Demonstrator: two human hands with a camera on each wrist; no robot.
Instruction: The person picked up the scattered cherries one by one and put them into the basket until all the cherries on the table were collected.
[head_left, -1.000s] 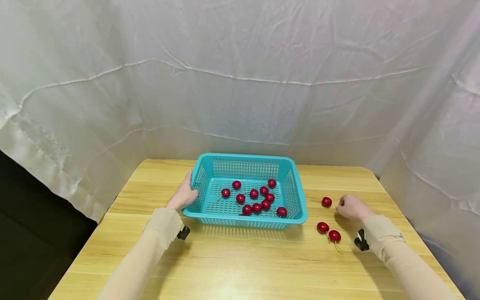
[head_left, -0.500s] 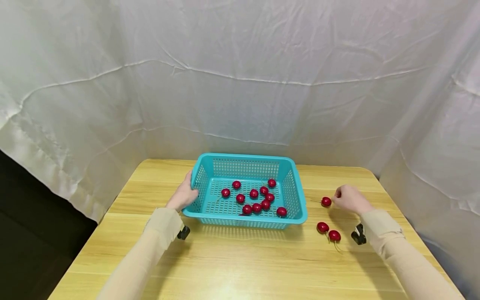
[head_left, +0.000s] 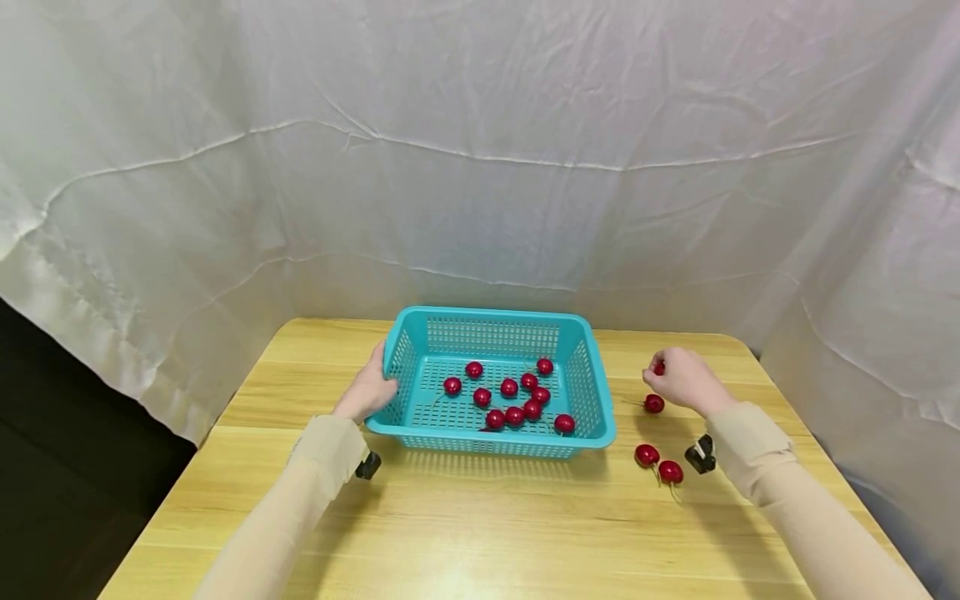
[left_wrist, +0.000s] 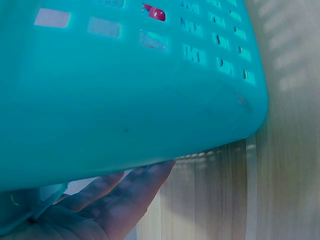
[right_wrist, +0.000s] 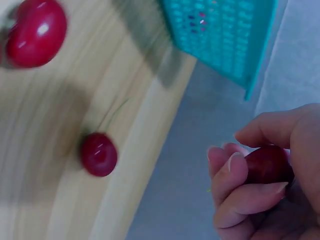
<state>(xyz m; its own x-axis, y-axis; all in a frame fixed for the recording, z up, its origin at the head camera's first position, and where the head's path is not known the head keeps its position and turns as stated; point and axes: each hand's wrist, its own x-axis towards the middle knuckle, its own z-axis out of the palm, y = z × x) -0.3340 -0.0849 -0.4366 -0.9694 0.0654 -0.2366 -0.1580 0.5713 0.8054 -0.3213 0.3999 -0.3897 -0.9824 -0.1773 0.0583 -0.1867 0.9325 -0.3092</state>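
Note:
A turquoise perforated basket (head_left: 487, 437) sits on the wooden table with several red stemmed cherries (head_left: 514, 417) scattered over its floor. My left hand (head_left: 366, 388) grips its left side, thumb over the rim; the left wrist view shows fingers (left_wrist: 127, 202) behind the basket wall. My right hand (head_left: 688, 382), raised to the right of the basket, holds a cherry (right_wrist: 270, 165) between thumb and curled fingers. Just beneath that hand lies a loose cherry (head_left: 654, 404) on the table. Two more, a front cherry (head_left: 671, 472) and its neighbour (head_left: 647, 456), lie close together nearer me.
The wooden table (head_left: 465, 533) extends toward me in front of the basket. Pale cloth (head_left: 480, 192) hangs behind the table and down its right side. Dark fabric (head_left: 67, 467) shows beyond the left edge. Each wrist carries a small black camera.
My right hand has risen from the table and moved left and away from me, past the rear loose cherry; a cherry now shows in its fingers. The left hand and basket have stayed put.

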